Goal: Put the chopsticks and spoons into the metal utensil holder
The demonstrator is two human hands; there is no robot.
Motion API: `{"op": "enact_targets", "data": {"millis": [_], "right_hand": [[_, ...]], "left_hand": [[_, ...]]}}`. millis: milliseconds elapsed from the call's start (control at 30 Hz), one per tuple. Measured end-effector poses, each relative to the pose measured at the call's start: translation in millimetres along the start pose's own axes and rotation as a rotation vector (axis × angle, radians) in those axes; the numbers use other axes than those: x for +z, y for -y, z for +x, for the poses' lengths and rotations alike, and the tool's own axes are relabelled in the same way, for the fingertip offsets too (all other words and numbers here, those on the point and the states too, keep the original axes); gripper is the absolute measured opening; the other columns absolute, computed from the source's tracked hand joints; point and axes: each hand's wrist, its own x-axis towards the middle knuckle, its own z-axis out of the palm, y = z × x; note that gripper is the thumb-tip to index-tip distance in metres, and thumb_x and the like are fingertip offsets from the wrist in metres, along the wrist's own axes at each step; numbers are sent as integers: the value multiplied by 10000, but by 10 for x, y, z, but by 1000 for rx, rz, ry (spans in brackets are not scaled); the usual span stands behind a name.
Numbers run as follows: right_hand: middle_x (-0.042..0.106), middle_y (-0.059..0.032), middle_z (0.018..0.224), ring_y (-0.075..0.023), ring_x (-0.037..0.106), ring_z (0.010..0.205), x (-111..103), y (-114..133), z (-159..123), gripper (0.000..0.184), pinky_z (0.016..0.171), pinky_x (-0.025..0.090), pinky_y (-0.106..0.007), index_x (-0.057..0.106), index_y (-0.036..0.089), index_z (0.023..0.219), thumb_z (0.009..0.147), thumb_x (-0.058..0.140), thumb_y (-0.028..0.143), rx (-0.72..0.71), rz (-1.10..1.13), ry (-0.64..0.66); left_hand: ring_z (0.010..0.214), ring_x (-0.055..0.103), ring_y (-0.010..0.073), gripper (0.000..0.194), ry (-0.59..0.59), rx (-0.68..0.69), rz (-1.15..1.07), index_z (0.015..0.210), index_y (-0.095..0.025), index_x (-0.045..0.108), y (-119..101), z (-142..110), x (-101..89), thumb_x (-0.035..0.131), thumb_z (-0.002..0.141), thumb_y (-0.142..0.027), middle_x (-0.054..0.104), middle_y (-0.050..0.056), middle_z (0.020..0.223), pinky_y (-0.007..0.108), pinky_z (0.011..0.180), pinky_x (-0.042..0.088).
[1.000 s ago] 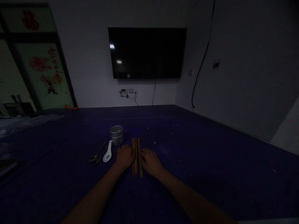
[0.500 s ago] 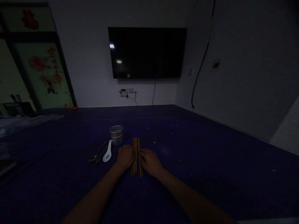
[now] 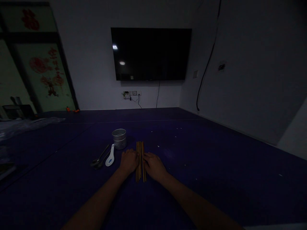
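Several wooden chopsticks [image 3: 140, 174] lie side by side on the dark blue surface, pointing away from me, with a narrow gap among them at the near end. My left hand [image 3: 129, 160] grips the bundle from the left, its fingers bent against the outer sticks. From the right, my right hand [image 3: 154, 165] has its thumb and fingers closed in on the other edge. Left of the hands lies a white ceramic soup spoon [image 3: 110, 159] with a blue pattern. A metal utensil holder [image 3: 119, 139] with a perforated lower part stands upright behind it.
Metal spoons [image 3: 98, 162] rest left of the soup spoon. Crumpled clear plastic [image 3: 35, 125] lies at the far left. Small white bits [image 3: 158, 146] are scattered to the right. A television [image 3: 151, 54] hangs on the back wall above sockets [image 3: 134, 93].
The near ends of the left chopsticks have shifted slightly right, narrowing the gap in the bundle. Both hands stay almost where they were; the spoons and holder have not moved.
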Motion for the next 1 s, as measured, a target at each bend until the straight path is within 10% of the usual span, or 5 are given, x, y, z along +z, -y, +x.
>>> {"op": "enact_targets", "data": {"millis": [400,1000], "right_hand": [[645,-76,1113,-189,547,1074,-31,2,1,357,939,353,-308,629,205,1099,876,357,142,63,-41,-7],[638,-67,1147,-196,529,1105,-86,29,-19,421,914,365,-309,691,246,1035,793,401,60,224,-110,-78]], "left_hand": [[986,538,223,300,-123,116,-97,877,-172,620,-74,-44,-104,362,898,-323,610,91,973,341,808,386],[1117,466,284,343,36,90,-60,1037,-175,609,-331,-126,-150,420,848,-390,557,137,1163,404,884,361]]}}
